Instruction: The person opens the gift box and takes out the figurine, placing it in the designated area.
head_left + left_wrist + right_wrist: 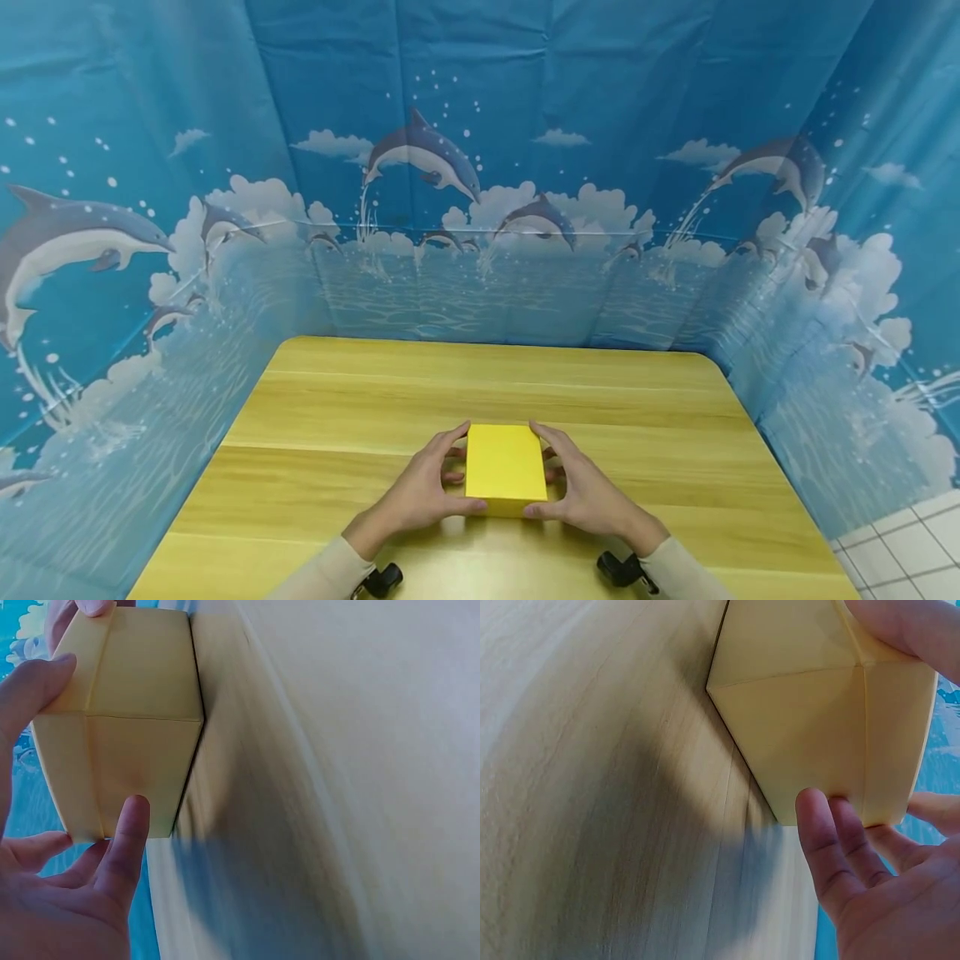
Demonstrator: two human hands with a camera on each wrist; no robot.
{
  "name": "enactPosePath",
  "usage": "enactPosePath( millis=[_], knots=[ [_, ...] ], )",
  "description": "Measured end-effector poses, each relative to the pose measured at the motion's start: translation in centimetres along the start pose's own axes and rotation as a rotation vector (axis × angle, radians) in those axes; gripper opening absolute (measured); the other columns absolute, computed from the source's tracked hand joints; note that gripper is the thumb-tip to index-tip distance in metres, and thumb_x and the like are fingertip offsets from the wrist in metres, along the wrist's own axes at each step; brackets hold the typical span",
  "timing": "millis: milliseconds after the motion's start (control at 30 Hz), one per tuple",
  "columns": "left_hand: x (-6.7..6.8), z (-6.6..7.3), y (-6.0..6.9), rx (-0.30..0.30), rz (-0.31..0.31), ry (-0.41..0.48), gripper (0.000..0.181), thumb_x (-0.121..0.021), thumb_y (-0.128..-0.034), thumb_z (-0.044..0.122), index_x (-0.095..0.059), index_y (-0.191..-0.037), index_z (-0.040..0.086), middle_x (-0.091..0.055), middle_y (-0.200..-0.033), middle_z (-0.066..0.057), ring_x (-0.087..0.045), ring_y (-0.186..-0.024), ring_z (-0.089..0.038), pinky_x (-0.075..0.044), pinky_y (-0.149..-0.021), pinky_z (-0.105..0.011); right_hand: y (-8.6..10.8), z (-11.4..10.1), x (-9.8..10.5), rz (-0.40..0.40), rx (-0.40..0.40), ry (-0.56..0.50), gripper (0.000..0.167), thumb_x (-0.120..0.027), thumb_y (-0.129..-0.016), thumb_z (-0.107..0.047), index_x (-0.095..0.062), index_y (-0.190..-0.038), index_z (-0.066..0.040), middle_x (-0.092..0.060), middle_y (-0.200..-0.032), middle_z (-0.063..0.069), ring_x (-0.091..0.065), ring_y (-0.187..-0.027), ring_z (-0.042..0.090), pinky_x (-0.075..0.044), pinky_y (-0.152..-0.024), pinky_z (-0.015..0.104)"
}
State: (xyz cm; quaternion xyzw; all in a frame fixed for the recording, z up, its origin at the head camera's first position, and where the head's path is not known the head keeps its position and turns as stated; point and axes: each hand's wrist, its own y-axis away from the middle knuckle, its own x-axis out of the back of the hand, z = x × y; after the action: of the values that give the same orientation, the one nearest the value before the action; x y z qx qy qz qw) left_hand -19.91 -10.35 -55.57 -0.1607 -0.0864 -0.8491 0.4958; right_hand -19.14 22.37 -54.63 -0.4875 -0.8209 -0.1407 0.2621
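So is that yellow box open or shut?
Shut. The lid covers the yellow box, its seam showing no gap in either wrist view.

There is one box [504, 461], one table [315, 425], one left hand [420, 497] and one right hand [592, 498]; there are two sleeves [328, 572], two wrist cameras [387, 579] and more than eight printed dolphins [429, 152].

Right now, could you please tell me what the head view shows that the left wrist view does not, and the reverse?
Only the head view shows the white floor tiles, both sleeves and the top of the yellow box. Only the left wrist view shows the box's left side, with a seam running across it. Both show the box, left hand, table, blue curtain and at least part of the right hand.
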Motion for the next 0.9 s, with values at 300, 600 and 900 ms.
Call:
enactPosePath(
  millis=[300, 600, 900],
  knots=[
    [0.2, 0.4, 0.0, -0.008, 0.004, -0.042, 0.123, -0.104, -0.0916, 0.035, -0.028, -0.187, 0.019, -0.056, -0.165, -0.016, -0.071, -0.144, -0.039, -0.067, -0.113, -0.039, 0.0, -0.3, 0.2, 0.028, 0.012, 0.026, 0.128, -0.103, -0.090, -0.050, -0.027, -0.185, -0.012, -0.043, -0.180, 0.014, -0.062, -0.133, 0.028, -0.068, -0.106, 0.040],
    [0.4, 0.4, 0.2, -0.001, 0.018, -0.077, 0.122, -0.104, -0.0901, 0.041, -0.031, -0.186, 0.025, -0.060, -0.158, -0.014, -0.078, -0.133, -0.037, -0.069, -0.110, -0.043, 0.1, -0.3, 0.2, 0.036, 0.012, 0.031, 0.126, -0.104, -0.088, -0.051, -0.031, -0.184, -0.014, -0.048, -0.175, 0.011, -0.061, -0.128, 0.024, -0.067, -0.106, 0.042],
    [0.7, 1.1, 0.2, -0.026, 0.035, -0.107, 0.118, -0.103, -0.0908, 0.045, -0.032, -0.184, 0.033, -0.055, -0.167, -0.009, -0.079, -0.126, -0.029, -0.069, -0.108, -0.047, 0.1, -1.1, 0.8, 0.059, 0.037, 0.038, 0.125, -0.104, -0.088, -0.052, -0.031, -0.185, -0.018, -0.048, -0.177, 0.010, -0.061, -0.132, 0.025, -0.066, -0.110, 0.043]
  ],
)
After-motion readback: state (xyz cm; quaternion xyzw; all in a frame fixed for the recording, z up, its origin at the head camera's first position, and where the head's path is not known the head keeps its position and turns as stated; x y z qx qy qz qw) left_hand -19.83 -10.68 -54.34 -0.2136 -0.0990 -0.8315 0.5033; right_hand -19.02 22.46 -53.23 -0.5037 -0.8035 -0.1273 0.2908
